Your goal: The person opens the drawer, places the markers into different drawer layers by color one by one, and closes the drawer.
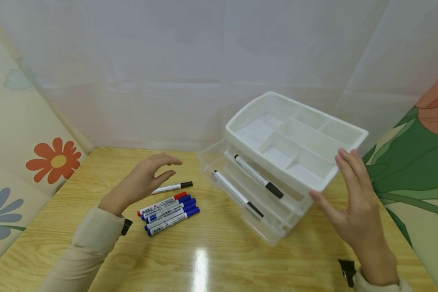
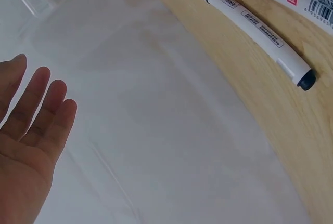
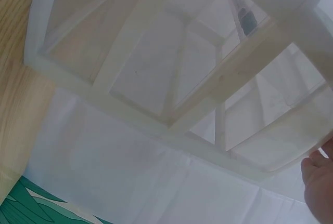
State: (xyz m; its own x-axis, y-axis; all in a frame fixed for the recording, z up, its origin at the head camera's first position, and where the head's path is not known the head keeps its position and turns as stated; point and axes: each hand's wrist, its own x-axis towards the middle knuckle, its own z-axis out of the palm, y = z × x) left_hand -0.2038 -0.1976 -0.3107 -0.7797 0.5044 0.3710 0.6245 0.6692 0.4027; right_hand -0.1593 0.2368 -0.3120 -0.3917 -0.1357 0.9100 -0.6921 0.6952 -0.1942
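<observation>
The left hand (image 1: 142, 180) is near the black pen (image 1: 171, 187) on the table (image 1: 175, 263). Its thumb and fingers are wide apart, with nothing in them. The right hand (image 1: 357, 202) touches a corner of the white box (image 1: 268, 164), its thumb on the near side and its fingers spread on the far side. In the see-through drawers (image 1: 264, 233), I see an upper pen (image 1: 253, 172) and a lower pen (image 1: 231, 187), both with black caps. I can't tell if they share one drawer.

The box could slide or tip if the right hand pushes too hard on that high corner, and then the pens inside could roll. A drawer sticks out, so a bump from the left hand could shove it or knock it crooked. The black pen is round and smooth, so a poor pinch could make it spin away. It lies close to the pile (image 1: 171, 222) of pens with red and blue caps, and a careless finger could mess up that row.

The box looks like hard, milky plastic, with a curved end and little square rooms on top. The table is yellow and shiny with wood lines. Behind it hangs a pale, wrinkly sheet (image 1: 160, 109)
</observation>
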